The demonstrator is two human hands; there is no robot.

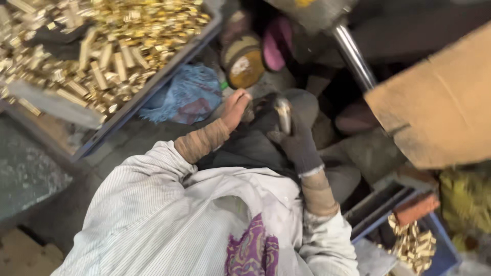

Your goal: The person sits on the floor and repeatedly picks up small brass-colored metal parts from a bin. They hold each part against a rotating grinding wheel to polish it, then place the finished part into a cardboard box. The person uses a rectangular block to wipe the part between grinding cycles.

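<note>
Both hands, left hand [235,108] bare, right hand [294,140] gloved, meet low.

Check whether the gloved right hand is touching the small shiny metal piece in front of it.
Touching. The head view shows the right hand in its dark glove, fingers wrapped around the shiny metal piece, no gap visible between them.

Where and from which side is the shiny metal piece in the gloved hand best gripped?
Grip the shiny metal piece by its lower end, from below and the right, as the gloved right hand does. It stands roughly upright with its rounded top exposed. The bare left hand is beside it on the left, so that side looks crowded.
</note>
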